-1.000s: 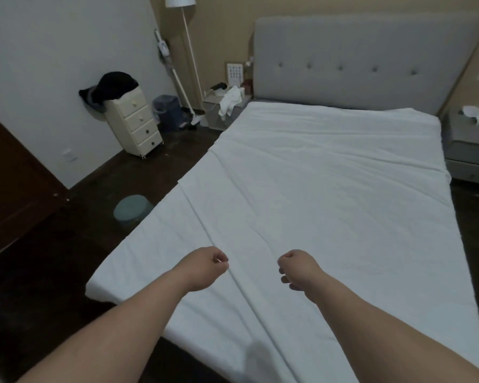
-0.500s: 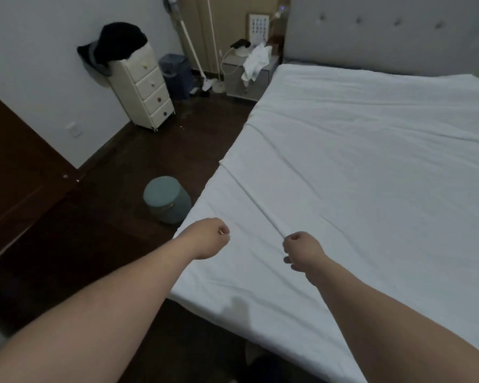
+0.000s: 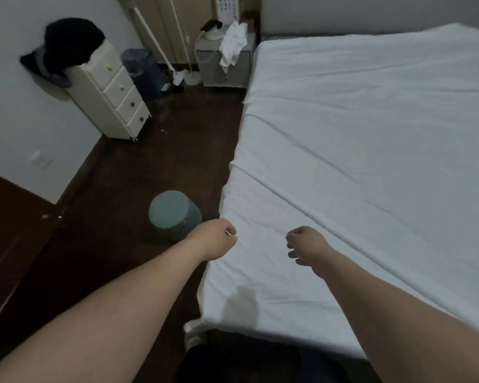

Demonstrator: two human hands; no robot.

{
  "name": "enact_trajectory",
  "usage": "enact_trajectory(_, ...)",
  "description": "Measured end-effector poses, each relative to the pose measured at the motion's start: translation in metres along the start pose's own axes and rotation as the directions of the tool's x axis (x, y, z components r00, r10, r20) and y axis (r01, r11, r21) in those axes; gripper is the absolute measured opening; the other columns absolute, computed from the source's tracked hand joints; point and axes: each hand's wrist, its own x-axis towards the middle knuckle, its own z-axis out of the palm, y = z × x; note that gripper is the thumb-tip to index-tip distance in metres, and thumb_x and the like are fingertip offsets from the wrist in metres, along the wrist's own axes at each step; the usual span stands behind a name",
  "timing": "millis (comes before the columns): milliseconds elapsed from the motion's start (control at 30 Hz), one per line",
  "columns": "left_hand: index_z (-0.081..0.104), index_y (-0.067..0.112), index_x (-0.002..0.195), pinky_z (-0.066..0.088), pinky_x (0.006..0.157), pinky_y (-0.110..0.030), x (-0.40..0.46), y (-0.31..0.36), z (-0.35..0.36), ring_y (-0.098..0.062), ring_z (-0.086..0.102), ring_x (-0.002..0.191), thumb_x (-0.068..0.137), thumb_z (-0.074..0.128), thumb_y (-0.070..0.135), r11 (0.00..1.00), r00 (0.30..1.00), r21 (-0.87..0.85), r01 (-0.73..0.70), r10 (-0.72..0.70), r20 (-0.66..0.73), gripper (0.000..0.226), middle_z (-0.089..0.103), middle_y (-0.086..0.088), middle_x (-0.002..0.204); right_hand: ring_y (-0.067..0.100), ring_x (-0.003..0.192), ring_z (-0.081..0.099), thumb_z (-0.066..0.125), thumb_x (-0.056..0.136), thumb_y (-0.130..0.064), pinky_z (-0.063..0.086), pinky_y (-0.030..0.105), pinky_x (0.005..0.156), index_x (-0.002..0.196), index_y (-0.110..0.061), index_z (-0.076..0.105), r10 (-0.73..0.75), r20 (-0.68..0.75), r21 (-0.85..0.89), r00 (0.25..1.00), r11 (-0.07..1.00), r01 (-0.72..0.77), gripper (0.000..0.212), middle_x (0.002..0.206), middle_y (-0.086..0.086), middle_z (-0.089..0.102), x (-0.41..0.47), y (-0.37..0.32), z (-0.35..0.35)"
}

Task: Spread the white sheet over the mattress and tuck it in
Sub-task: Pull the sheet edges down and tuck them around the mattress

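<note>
- Now, white sheet [image 3: 371,150] lies spread over the mattress, creased diagonally.
- Left hand [image 3: 215,240] and right hand [image 3: 306,244] hover with fingers curled, holding nothing.
- We judge tucking comes next: grip the near-left corner [image 3: 213,305], pull taut, push under.

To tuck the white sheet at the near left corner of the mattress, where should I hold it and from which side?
Probably pinch the white sheet at its hanging edge just below the near left corner, coming from the floor side; there the cloth drapes free over the mattress edge.
</note>
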Motion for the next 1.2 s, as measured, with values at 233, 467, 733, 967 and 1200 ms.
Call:
enact_trajectory(233,0.06,0.026,0.134,0.05,0.1,-0.035,0.03,-0.051,-0.025,-0.018,0.06,0.118,0.098,0.054,0.04,0.946,0.942,0.175,-0.273,0.225,0.251,0.039,0.064,0.005,0.134,0.022,0.067,0.06,0.046,0.093,-0.006,0.037,0.034,0.068,0.093,0.01,0.056,0.226,-0.216,0.296,0.95,0.942,-0.157,0.019,0.088,0.011,0.055,-0.044,0.01,0.065)
enact_trajectory(467,0.06,0.025,0.134,0.05,0.096,-0.033,0.048,-0.076,-0.024,-0.019,0.06,0.117,0.099,0.054,0.041,0.863,0.907,0.338,-0.375,0.267,0.324,0.04,0.063,0.003,0.135,0.021,0.066,0.06,0.045,0.095,-0.01,0.036,0.035,0.068,0.117,0.016,0.055,0.36,-0.243,0.418,0.901,0.877,-0.238,0.036,0.086,0.008,0.052,-0.065,0.056,0.127)
enact_trajectory(733,0.06,0.022,0.135,0.047,0.101,-0.033,0.076,-0.108,0.049,-0.02,0.059,0.121,0.1,0.054,0.036,0.718,0.781,0.387,-0.578,0.349,0.518,0.038,0.062,0.001,0.136,0.029,0.065,0.062,0.049,0.093,-0.01,0.046,0.037,0.058,0.078,-0.008,0.063,0.567,-0.202,0.621,0.798,0.704,-0.343,0.02,0.077,0.015,0.064,-0.069,0.124,0.214)
enact_trajectory(967,0.056,0.027,0.139,0.048,0.098,-0.035,0.153,-0.151,0.155,-0.023,0.057,0.124,0.098,0.054,0.043,0.486,0.642,0.451,-0.749,0.363,0.675,0.044,0.052,0.0,0.143,0.032,0.081,0.074,0.05,0.097,-0.022,0.06,0.04,0.065,0.097,-0.011,0.066,0.736,-0.206,0.834,0.645,0.477,-0.278,0.02,0.092,0.012,0.07,0.011,0.169,0.296)
enact_trajectory(1200,0.057,0.025,0.134,0.051,0.093,-0.038,0.185,-0.221,0.228,-0.024,0.06,0.114,0.093,0.059,0.056,0.366,0.556,0.45,-0.814,0.272,0.785,0.052,0.058,-0.002,0.13,0.029,0.083,0.063,0.046,0.103,-0.031,0.057,0.043,0.083,0.101,-0.004,0.065,0.773,-0.212,0.751,0.597,0.52,-0.406,0.033,0.091,0.012,0.065,0.088,0.194,0.366)
